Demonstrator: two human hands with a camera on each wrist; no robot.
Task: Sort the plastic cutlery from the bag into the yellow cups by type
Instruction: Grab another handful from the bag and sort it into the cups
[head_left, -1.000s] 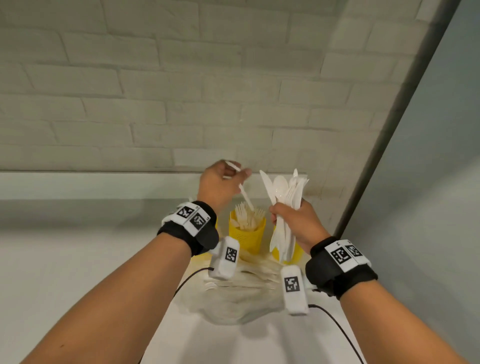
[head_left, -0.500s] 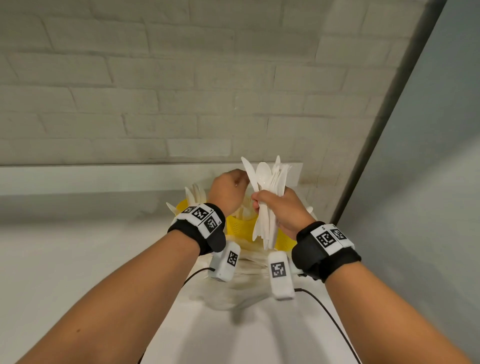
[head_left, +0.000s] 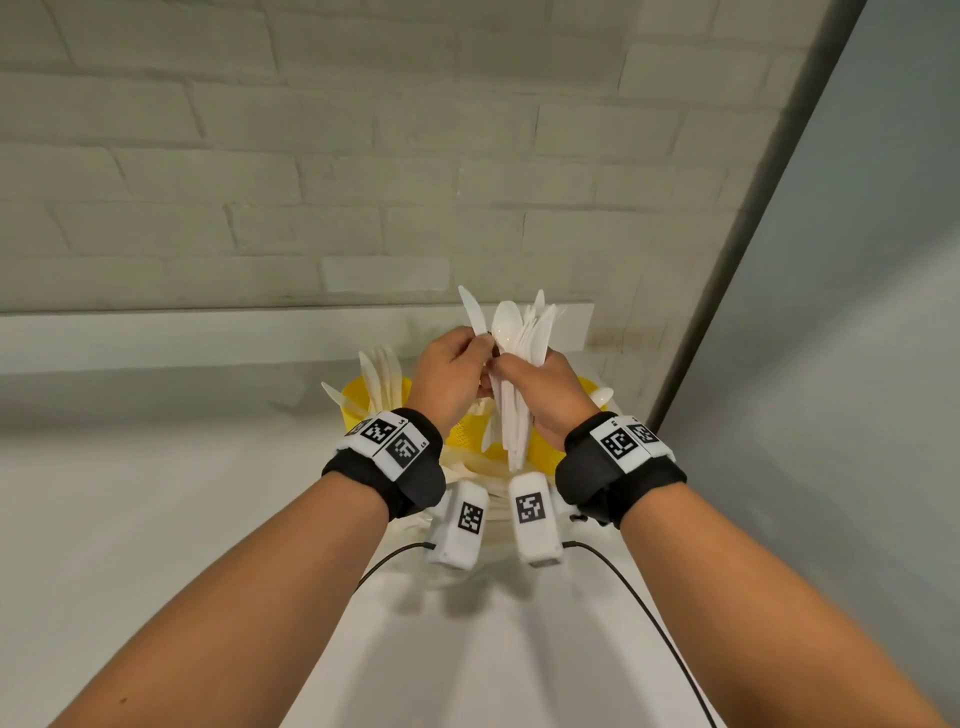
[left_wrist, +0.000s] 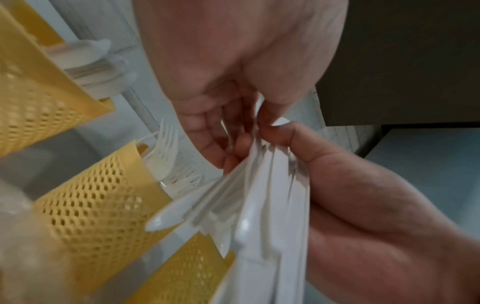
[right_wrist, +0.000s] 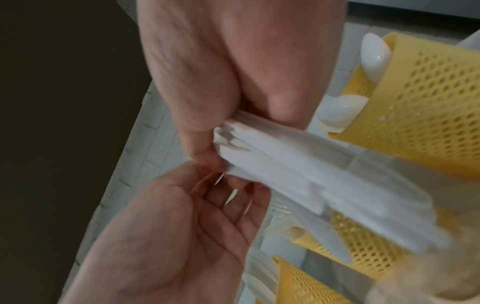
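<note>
Right hand (head_left: 545, 387) grip closed round bundle of smooth white plastic cutlery (head_left: 519, 364), held upright above yellow perforated mesh cups (head_left: 545, 449) on white worktop (head_left: 467, 649). Left hand (head_left: 449, 374) fingers curled, pinching one piece at bundle edge. Left wrist view only: fork tines in middle cup (left_wrist: 166, 164). Right wrist view only: spoon bowls in outer cup (right_wrist: 374, 55). Square coded tags on wrist bands (head_left: 618, 441); no readable text.

We note bare forearms, black fabric wristbands (head_left: 410, 467) bearing white square-code tags, white boxy wrist cameras (head_left: 535, 517) with code stickers, thin black cables (head_left: 644, 613).
</note>
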